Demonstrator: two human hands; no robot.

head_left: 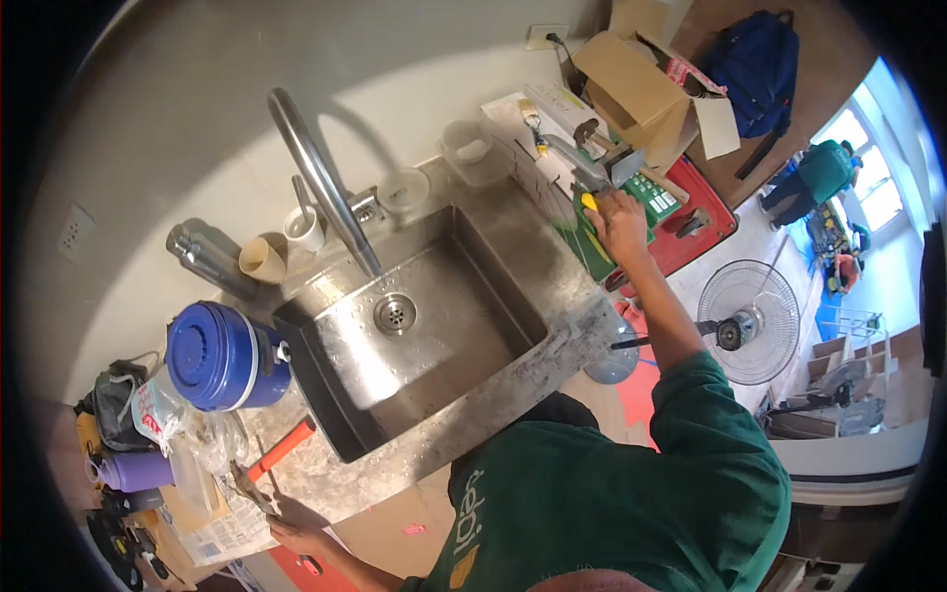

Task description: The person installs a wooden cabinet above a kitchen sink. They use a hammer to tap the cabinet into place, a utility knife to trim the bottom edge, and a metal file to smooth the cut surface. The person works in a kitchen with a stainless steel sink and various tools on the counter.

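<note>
My right hand reaches out to the right of the sink and is closed on a slim yellow tool, mostly hidden by the fingers. Under it lies a green case, beside a grey-handled trowel and a paintbrush. At the counter's near left edge, my left hand rests with fingers stretched out, just short of a hammer's head. That hammer has an orange handle and lies on the counter by the sink's left corner. A small red-and-black object shows beside the left hand.
The steel sink has a tall curved faucet. A blue cooler jug and purple bottle stand left. A red tray, cardboard box and standing fan are right; a person works far off.
</note>
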